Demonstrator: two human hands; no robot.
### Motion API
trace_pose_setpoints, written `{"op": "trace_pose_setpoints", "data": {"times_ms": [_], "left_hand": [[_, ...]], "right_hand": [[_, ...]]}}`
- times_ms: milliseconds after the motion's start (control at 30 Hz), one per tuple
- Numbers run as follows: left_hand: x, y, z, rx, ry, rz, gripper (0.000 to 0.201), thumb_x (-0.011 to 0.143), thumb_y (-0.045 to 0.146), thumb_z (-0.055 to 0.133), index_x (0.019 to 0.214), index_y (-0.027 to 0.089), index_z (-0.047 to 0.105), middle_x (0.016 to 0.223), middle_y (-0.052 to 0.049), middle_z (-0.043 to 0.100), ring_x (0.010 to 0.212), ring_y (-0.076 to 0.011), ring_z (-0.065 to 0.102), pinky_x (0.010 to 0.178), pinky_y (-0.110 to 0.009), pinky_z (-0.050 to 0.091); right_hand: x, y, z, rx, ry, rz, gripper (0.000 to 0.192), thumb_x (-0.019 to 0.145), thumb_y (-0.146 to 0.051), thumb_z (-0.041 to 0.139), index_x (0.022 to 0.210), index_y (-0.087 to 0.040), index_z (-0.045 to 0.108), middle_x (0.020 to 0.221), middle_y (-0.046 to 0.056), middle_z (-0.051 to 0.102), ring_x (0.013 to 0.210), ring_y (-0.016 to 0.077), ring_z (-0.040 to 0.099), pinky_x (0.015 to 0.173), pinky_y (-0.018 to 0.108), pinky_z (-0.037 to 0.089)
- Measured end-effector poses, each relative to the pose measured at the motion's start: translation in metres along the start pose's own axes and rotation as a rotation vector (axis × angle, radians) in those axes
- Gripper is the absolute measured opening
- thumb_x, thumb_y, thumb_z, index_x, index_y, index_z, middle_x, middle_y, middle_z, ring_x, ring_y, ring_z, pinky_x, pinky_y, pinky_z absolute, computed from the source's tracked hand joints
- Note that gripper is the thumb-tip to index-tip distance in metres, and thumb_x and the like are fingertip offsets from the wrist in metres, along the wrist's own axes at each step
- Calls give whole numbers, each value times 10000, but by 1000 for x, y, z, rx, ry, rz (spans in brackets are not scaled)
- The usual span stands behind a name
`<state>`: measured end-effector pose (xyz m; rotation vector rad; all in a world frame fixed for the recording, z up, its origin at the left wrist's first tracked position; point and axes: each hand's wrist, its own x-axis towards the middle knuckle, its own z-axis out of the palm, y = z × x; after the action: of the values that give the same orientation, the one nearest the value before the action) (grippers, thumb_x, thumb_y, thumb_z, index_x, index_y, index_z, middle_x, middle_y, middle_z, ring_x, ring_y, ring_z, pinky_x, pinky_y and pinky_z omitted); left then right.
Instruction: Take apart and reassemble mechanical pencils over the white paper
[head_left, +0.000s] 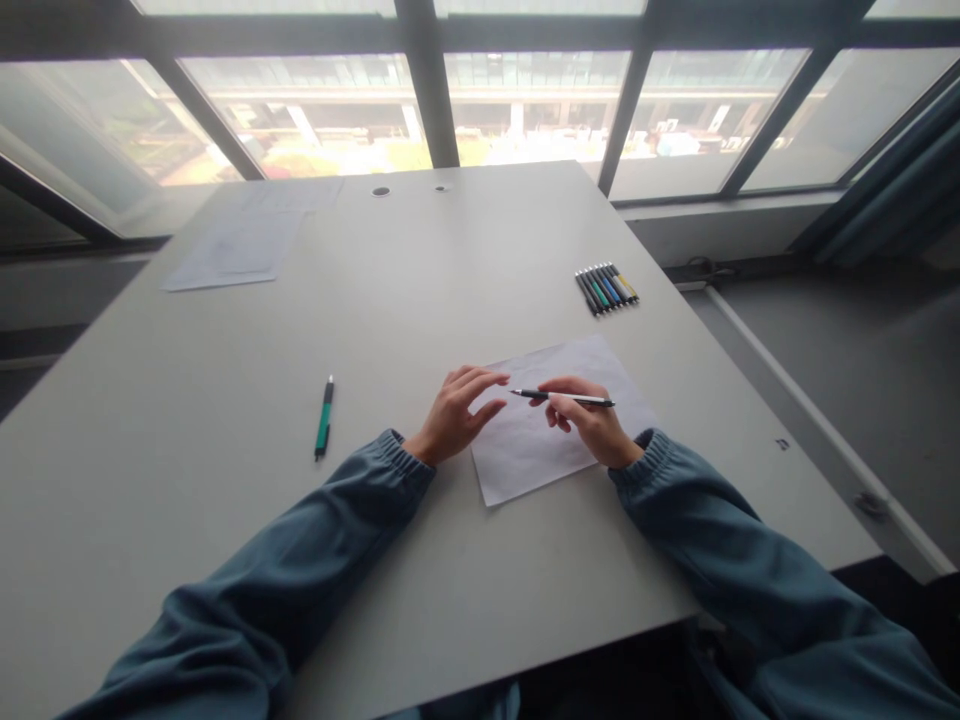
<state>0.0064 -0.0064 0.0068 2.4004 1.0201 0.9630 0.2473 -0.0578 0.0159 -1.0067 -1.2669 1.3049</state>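
Right hand (pixel 592 425) grasping a pen (pixel 564 397), pinched between thumb and fingers, held level just above the sheet (pixel 525 450), tip pointing left. Left hand (pixel 457 412) released, fingers loosely spread, resting at the sheet's left edge, fingertips near the pen tip but apart from it.

Likely risks: with the left hand only at the edge, not pressing flat, sheet could slide or turn on the smooth table (pixel 420 280) under any sideways push. Pen held across the fingers rather than in a firm grip, so could roll out and drop onto the sheet. Tip so close to the left fingers, could mark or jab them on a quick move.

Room: table wide open to the left and beyond, with only a green pen (pixel 324 418) lying well apart on the left, a row of pens (pixel 607 288) far right near the table's edge, and papers (pixel 236 245) at the far left corner. Right edge fairly near the sheet; near edge under the sleeves.
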Motion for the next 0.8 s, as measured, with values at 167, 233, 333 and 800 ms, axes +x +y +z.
{"op": "trace_pose_setpoints", "data": {"times_ms": [167,233,333,800], "left_hand": [[-1,1,1,60,-100,80,274,966,490,606,1076,267,722,987,-39,753,1004,-200,653,978,-391,438],[-1,0,2,71,-92,58,252,984,466,581,1002,265,732,935,-35,746,958,-190,655,960,-388,443],[-1,-2,3,61,-21,22,278,983,477,575,960,245,727,913,-45,738,916,-195,652,926,-393,461],[1,-4,3,5,93,-42,315,968,506,589,921,225,723,896,-56,732,867,-202,640,870,-388,493]], "right_hand": [[-2,-1,4,-82,-134,10,255,895,-388,691,1038,-179,721,795,47,742,543,102,531,511,251,431],[-2,1,3,-63,-140,26,306,871,-421,724,1063,-182,724,804,44,732,556,107,538,521,257,440],[0,1,1,105,-88,56,414,848,-537,725,1060,-182,728,763,34,691,561,114,523,505,258,414],[7,3,-6,445,66,185,500,825,-646,706,984,-176,772,700,36,655,579,120,559,462,233,369]]}}
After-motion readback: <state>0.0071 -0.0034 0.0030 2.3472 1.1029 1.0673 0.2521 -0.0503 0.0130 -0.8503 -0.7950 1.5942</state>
